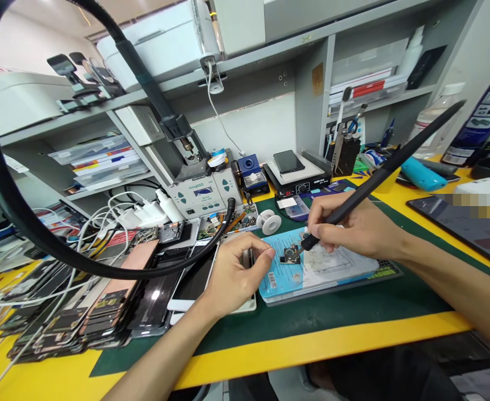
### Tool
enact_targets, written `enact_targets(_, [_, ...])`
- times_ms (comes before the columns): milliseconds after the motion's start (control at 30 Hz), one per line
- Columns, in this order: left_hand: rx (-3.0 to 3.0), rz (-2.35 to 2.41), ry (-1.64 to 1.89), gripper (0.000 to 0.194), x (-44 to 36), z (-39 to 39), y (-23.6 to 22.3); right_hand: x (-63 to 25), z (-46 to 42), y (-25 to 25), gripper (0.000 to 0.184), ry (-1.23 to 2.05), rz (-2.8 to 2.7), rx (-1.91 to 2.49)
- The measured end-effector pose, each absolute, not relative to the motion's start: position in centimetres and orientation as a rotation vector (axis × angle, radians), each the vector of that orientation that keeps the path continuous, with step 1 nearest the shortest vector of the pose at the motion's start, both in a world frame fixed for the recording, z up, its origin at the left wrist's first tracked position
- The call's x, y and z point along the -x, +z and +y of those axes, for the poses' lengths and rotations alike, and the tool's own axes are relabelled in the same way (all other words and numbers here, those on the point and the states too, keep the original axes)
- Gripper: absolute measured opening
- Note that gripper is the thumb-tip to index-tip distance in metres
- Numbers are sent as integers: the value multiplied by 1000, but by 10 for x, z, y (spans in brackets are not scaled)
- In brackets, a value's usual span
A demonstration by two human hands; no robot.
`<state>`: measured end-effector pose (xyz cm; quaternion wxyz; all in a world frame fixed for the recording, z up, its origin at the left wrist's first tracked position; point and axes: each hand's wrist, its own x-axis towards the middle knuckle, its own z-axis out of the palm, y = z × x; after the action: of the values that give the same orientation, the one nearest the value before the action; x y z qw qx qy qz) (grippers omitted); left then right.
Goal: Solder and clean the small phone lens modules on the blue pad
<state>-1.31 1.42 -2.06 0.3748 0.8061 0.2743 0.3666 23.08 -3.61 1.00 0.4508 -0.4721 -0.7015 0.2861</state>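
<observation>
My right hand (pixel 345 227) is closed around a black-handled soldering iron (pixel 364 178), whose metal tip points down and left. That tip meets or hovers over a small dark electronic part (pixel 290 254); contact is hard to judge. The part lies on a blue and white printed packet (pixel 280 278). Just left of the packet is my left hand (pixel 240 270), with curled fingers and its thumb near the index finger. Whatever it may pinch is too small to make out. A phone-like panel (pixel 192 284) lies partly behind the left hand.
Stacked phone screens (pixel 103 312) and white cables crowd the left. A thick black hose (pixel 61 250) loops across the near left. Behind stand a control station (pixel 205 195), a white spool (pixel 269 223) and a heating plate (pixel 297 181). A tablet (pixel 462 228) lies right.
</observation>
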Motion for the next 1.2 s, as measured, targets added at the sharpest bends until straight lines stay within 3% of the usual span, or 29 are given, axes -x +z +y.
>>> enact_targets(1200, [-2140,666,941,15,11,16,-23,-235,-36,11,17,608,-1769,1189])
